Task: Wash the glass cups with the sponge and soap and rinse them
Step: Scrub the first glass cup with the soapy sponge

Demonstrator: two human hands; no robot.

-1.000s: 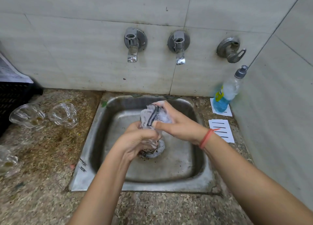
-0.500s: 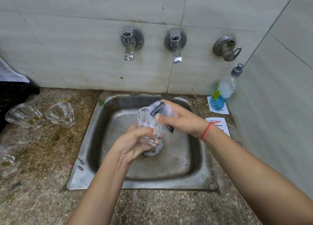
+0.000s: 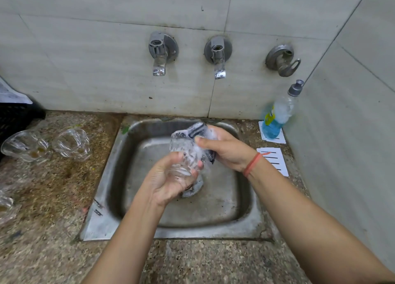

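Gripped the glass cup (image 3: 183,155) round its base with the left hand (image 3: 168,181), above the sink (image 3: 245,219). Tilted its long axis up and away, mouth toward the right hand (image 3: 226,149). Clutched the striped, foamy sponge (image 3: 197,129) there against ribbed clear glass, possibly partly inside.

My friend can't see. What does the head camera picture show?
Over a steel sink, the left hand grips a soapy glass cup while the right hand presses a sponge against it. More cups sit on the counter, left.
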